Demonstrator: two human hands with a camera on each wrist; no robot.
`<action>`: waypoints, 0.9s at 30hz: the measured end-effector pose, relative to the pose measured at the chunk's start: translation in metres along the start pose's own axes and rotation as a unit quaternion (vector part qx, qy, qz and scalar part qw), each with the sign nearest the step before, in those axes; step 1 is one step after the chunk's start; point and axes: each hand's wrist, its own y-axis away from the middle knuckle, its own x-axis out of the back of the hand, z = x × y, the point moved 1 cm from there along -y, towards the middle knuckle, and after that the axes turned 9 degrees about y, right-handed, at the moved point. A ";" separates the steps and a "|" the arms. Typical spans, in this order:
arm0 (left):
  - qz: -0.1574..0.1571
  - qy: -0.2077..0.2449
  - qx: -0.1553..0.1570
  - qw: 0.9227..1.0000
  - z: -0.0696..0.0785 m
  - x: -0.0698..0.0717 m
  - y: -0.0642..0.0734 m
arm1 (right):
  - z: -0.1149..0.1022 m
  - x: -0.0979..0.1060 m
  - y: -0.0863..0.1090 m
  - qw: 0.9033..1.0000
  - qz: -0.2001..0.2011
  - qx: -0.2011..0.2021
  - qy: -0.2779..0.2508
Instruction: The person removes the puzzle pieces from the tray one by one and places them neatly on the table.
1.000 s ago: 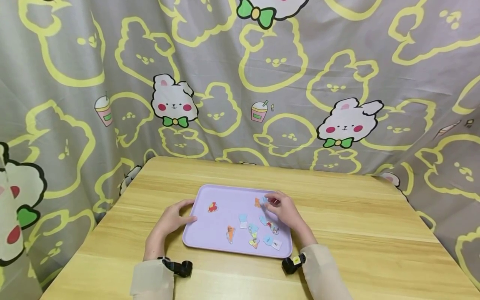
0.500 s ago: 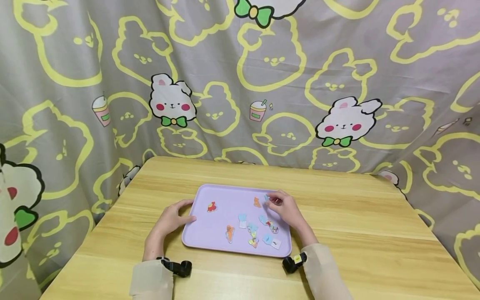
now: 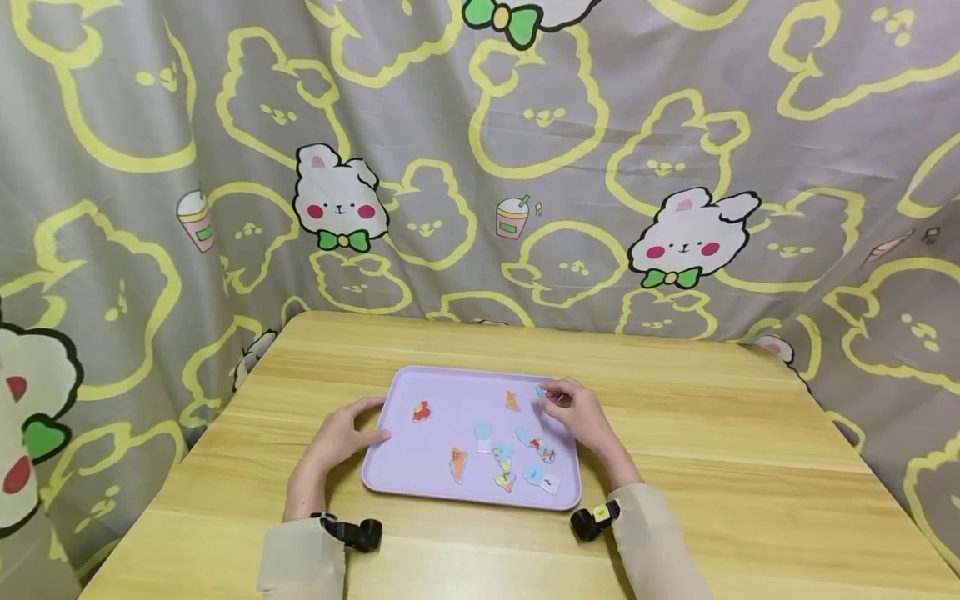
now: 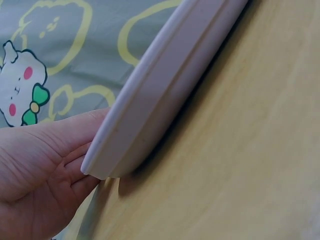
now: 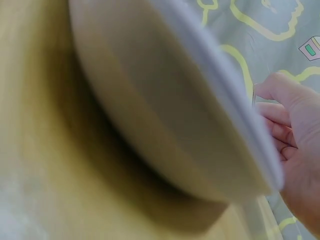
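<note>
My left hand [image 3: 337,437] holds the left rim of a lilac tray [image 3: 450,396], the thumb on its inner side. In the left wrist view, the left hand [image 4: 42,172] has its other fingers behind and below the tray edge [image 4: 145,95]. At the tray's far right corner my right hand [image 3: 579,412] pinches a small light-blue picture piece [image 3: 540,393] between thumb and forefinger. Just left of it lies an orange piece [image 3: 512,401]. In the right wrist view, the right hand [image 5: 300,130] shows thumb and forefinger together, with only a thin edge between them.
Several flat cut-out pieces lie on the tray: a red one [image 3: 422,411] at the left, an orange one [image 3: 457,465] near the front, a blue-and-white one [image 3: 483,438] mid-tray. Others cluster at the right. The wooden table [image 3: 675,400] meets a patterned curtain [image 3: 570,167] behind.
My right hand has shifted a little to the right with the light-blue piece, away from the orange piece. The left hand keeps its hold on the tray rim.
</note>
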 end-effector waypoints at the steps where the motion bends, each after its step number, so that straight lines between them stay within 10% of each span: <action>1: 0.000 0.000 0.000 1.000 0.000 0.000 0.000 | 0.000 0.001 0.000 1.000 0.001 -0.001 0.001; 27: -0.004 0.001 -0.003 1.000 0.001 0.000 -0.001 | 0.013 0.016 0.007 1.000 0.019 -0.014 0.002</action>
